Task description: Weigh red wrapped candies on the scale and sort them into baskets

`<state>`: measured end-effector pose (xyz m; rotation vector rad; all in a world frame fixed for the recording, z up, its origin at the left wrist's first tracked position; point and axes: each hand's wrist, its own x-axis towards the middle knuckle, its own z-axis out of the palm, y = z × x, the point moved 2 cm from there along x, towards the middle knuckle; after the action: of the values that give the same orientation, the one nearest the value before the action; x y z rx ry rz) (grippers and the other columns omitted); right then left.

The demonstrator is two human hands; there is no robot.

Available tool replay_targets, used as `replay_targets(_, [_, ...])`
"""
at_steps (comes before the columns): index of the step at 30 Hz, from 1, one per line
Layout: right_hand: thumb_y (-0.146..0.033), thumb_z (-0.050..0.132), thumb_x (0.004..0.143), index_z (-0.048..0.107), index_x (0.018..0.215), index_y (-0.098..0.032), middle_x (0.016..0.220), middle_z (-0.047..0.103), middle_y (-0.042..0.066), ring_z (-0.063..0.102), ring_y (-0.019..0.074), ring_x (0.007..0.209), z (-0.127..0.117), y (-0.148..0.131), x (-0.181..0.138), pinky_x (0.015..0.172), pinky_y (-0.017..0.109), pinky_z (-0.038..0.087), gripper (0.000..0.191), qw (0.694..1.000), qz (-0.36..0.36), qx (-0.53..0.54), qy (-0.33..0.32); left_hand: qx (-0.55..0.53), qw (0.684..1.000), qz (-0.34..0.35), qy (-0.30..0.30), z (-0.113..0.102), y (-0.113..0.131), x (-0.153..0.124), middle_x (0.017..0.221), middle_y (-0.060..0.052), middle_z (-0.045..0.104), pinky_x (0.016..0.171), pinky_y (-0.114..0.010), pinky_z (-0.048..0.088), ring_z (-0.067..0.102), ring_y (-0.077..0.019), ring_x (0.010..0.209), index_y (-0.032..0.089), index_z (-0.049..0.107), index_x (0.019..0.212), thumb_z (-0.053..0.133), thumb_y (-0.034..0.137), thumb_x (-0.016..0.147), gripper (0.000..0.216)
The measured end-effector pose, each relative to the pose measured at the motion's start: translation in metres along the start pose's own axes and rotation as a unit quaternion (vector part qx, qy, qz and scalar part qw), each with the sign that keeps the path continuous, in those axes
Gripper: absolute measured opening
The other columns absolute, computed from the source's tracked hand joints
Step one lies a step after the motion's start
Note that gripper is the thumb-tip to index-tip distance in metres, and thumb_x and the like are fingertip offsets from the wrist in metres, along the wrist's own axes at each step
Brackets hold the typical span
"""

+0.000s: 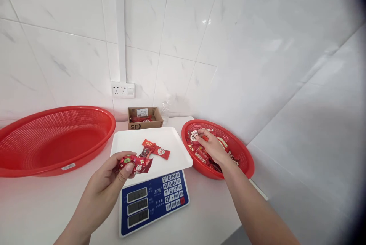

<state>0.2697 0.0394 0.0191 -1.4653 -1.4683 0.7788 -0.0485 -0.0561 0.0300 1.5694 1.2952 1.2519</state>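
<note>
My left hand (114,176) is closed around a red wrapped candy (138,164) with pale flower prints, held over the front left of the scale's white tray (126,138). Several small red candy packets (162,152) lie on that tray. Over the red basket on the right (248,157), my right hand (213,146) pinches a candy packet (194,135) with a white label. Beneath it, the basket holds several mixed red candies (201,155). The scale's blue keypad panel (154,203) faces me, its displays dim.
A large red perforated basket (57,123) stands at the left. Behind the scale sits a cardboard box (145,124) with red packets inside, beside a clear plastic item (166,109). The tiled wall carries a socket (122,90). A grey panel (300,123) rises beyond the right basket.
</note>
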Motion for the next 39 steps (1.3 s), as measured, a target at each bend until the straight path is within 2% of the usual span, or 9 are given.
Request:
replay_targets(4, [-0.034,0.058,0.075,0.054,0.092,-0.021,0.095,0.062,0.003,0.061,0.0151,0.081,0.038,-0.013,-0.002,0.066,0.027,0.050,0.023,0.998,-0.018,0.012,-0.057,-0.004,0.999,0.002,0.038,-0.008,-0.001,-0.001,0.086,-0.002,0.061,0.067,-0.023,0.051,0.057,-0.0147,0.077,0.024,0.056,0.103,0.052,0.048,0.082,0.032])
replay_targets(9, [-0.029,0.056,0.075,0.042,0.118,-0.023,0.088,0.059,0.001,0.059,0.0121,0.064,0.087,-0.012,0.014,0.053,0.025,0.050,0.045,0.995,0.009,0.020,-0.097,-0.017,0.999,0.017,0.045,-0.013,0.001,-0.003,0.088,-0.002,0.059,0.067,-0.022,0.049,0.054,-0.0137,0.078,0.024,0.055,0.103,0.052,0.047,0.083,0.031])
replay_targets(11, [-0.027,0.050,0.079,0.039,0.123,-0.025,0.089,0.060,0.000,0.061,0.0116,0.066,0.103,-0.012,0.019,0.055,0.024,0.050,0.045,0.993,-0.006,-0.032,-0.112,-0.019,0.999,0.019,0.044,-0.013,0.001,-0.003,0.088,-0.002,0.059,0.067,-0.022,0.049,0.053,-0.0138,0.078,0.023,0.054,0.103,0.052,0.047,0.083,0.031])
replay_targets(14, [-0.026,0.044,0.083,0.050,0.113,-0.024,0.094,0.063,0.001,0.062,0.0125,0.075,0.118,-0.015,0.024,0.064,0.025,0.050,0.030,0.982,-0.043,-0.145,-0.117,-0.026,0.999,0.015,0.041,-0.013,0.002,-0.004,0.087,-0.002,0.058,0.067,-0.023,0.049,0.053,-0.0142,0.079,0.022,0.055,0.102,0.052,0.047,0.083,0.031])
replay_targets(19, [-0.029,0.051,0.081,0.063,0.101,-0.022,0.107,0.063,0.007,0.056,0.0212,0.101,0.122,-0.016,0.030,0.084,0.032,0.041,0.025,0.963,-0.071,-0.239,-0.102,-0.031,0.999,0.010,0.037,-0.014,0.001,-0.005,0.084,-0.001,0.057,0.068,-0.022,0.048,0.053,-0.0140,0.079,0.023,0.055,0.103,0.051,0.047,0.084,0.031])
replay_targets(26, [-0.041,0.047,0.083,0.067,0.103,-0.027,0.111,0.061,0.008,0.057,0.0230,0.099,0.120,-0.012,0.030,0.075,0.028,0.040,0.031,0.941,-0.064,-0.311,-0.116,-0.038,0.999,0.017,0.030,-0.013,0.002,-0.003,0.086,0.000,0.057,0.069,-0.021,0.048,0.053,-0.0125,0.077,0.024,0.055,0.102,0.051,0.045,0.084,0.027])
replay_targets(32, [-0.044,0.046,0.084,0.068,0.099,-0.028,0.117,0.056,0.005,0.058,0.0196,0.096,0.123,-0.015,0.026,0.075,0.026,0.040,0.032,0.942,-0.074,-0.306,-0.116,-0.030,0.999,0.027,0.034,-0.014,0.005,-0.003,0.083,-0.002,0.058,0.067,-0.023,0.049,0.054,-0.0139,0.076,0.022,0.056,0.099,0.051,0.045,0.084,0.028])
replay_targets(35, [-0.042,0.045,0.085,0.063,0.110,-0.025,0.121,0.054,0.007,0.058,0.0183,0.093,0.119,-0.018,0.024,0.077,0.027,0.042,0.035,0.947,-0.077,-0.295,-0.105,-0.027,0.998,0.024,0.042,-0.016,0.007,-0.005,0.082,-0.003,0.058,0.067,-0.026,0.049,0.055,-0.0156,0.076,0.021,0.057,0.099,0.051,0.045,0.084,0.029])
replay_targets(39, [-0.035,0.047,0.083,0.045,0.130,-0.021,0.123,0.051,0.010,0.058,0.0168,0.089,0.107,-0.023,0.016,0.083,0.030,0.042,0.048,0.962,-0.070,-0.247,-0.096,-0.024,0.998,0.017,0.047,-0.018,0.008,-0.005,0.085,-0.004,0.059,0.068,-0.027,0.049,0.055,-0.0166,0.078,0.020,0.057,0.102,0.051,0.044,0.084,0.030])
